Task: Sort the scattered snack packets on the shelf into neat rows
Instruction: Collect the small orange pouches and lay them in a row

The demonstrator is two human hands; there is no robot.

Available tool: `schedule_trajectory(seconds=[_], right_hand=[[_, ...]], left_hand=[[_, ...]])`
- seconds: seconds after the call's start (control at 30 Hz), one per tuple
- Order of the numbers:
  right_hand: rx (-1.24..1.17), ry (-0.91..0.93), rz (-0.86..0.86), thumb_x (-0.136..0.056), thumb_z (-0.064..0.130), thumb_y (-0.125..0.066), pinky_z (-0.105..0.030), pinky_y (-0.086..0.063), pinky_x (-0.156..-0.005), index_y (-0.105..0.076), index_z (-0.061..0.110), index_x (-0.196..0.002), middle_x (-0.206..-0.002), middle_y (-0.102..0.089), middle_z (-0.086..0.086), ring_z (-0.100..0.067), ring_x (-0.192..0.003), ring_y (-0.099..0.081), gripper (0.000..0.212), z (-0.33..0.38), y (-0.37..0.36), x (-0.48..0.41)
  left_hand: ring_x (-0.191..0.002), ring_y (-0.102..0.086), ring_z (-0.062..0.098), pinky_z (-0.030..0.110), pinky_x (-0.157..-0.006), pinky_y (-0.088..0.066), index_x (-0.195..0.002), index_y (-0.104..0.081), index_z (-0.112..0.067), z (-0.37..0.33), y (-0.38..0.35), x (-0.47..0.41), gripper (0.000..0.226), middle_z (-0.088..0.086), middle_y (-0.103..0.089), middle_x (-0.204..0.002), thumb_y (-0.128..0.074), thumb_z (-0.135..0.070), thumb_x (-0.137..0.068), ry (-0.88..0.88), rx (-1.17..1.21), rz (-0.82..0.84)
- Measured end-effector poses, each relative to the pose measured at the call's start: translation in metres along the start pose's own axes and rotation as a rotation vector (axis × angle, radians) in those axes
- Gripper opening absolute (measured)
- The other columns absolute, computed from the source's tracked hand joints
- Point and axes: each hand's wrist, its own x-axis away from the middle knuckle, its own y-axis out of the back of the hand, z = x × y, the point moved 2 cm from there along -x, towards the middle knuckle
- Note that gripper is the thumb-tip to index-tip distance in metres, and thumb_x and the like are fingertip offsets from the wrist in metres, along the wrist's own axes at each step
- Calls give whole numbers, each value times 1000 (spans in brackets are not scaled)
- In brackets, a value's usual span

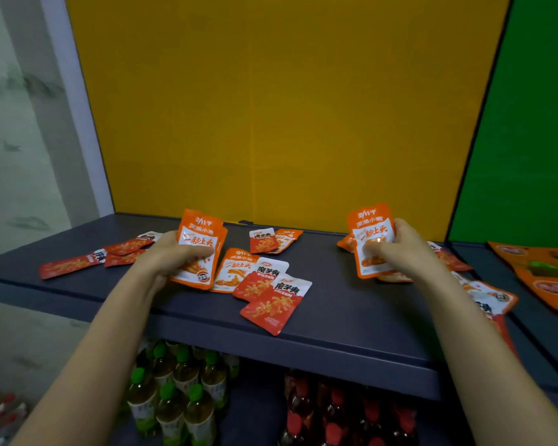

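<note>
So on the dark shelf point(351, 313), some red packets point(74, 264) lie flat over at 9 o'clock of the left hand point(171, 252), which is gripping a small stack of orange packets point(202, 233). At its 3 o'clock there's an overlapping jumble of loose packets point(271, 300). The right hand point(403, 249) is clutching another orange packet point(371, 230), with stray packets point(490, 296) at its 4 o'clock. Green-capped bottles point(174, 400) sit underneath.

Yellow back panel point(271, 107), green panel point(529, 123), green-capped bottles point(174, 397), red-capped bottles point(335, 410)
</note>
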Motion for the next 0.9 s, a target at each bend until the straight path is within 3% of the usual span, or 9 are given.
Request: schedule_trajectory(seconds=[0.07,0.17,0.3,0.4,0.47,0.57,0.67,0.9], right_hand=[[17,-20,-59,-76,21,-66,-45,-50,-91,-55,15,-110,-112,-65,-7,-29,-101,-62,36,-4,10,-14],[115,-68,-71,-82,30,-64,-39,-48,-87,-58,12,-110,-111,-64,-9,-31,-103,-60,34,-13,8,-28],[343,-109,-67,-82,38,-63,-39,-44,-89,-54,4,-119,-126,-56,-19,-35,-116,-52,50,-31,-4,-38],[422,-153,-37,-82,42,-63,-40,-43,-93,-49,2,-124,-132,-52,-18,-35,-121,-48,59,-37,-8,-39],[425,-154,-23,-83,41,-62,-39,-43,-91,-49,3,-123,-131,-53,-17,-34,-119,-51,58,-37,-9,-39],[414,-149,-25,-83,41,-63,-40,-44,-91,-46,3,-126,-132,-53,-16,-33,-120,-51,59,-38,-11,-40],[412,-146,-29,-83,40,-64,-41,-44,-93,-44,2,-127,-133,-52,-17,-34,-120,-51,62,-41,-13,-41],[456,-166,-26,-81,45,-64,-41,-44,-92,-45,3,-126,-132,-52,-17,-34,-121,-49,65,-44,-11,-42]], left_hand=[[-44,-65,9,20,-42,-53,-82,-61,-12,-3,-7,-3,10,8,-67,-79,-68,-6,-79,2,56,24],[-49,-66,12,27,-55,-56,-84,-62,-11,-3,-22,-12,11,9,-68,-79,-68,-3,-79,22,55,61],[-73,-66,24,34,-75,-54,-77,-63,-14,6,-37,-24,10,14,-68,-93,-72,-10,-76,41,-53,48],[-92,-66,27,42,-91,-51,-90,-66,-14,13,-36,-29,26,11,-70,-102,-79,-25,-70,49,-193,48],[-89,-66,26,41,-85,-54,-98,-60,-9,11,-35,-29,38,11,-69,-100,-80,-24,-68,69,-236,59],[-72,-61,19,31,-65,-50,-85,-53,-9,1,-38,-26,31,10,-64,-89,-79,-16,-71,90,-256,77],[-65,-59,19,28,-56,-48,-92,-50,-6,-1,-39,-23,38,10,-63,-81,-80,-13,-69,124,-255,58],[-36,-60,7,17,-35,-48,-76,-57,-9,0,-36,-17,22,7,-63,-72,-74,3,-71,68,-31,52]])
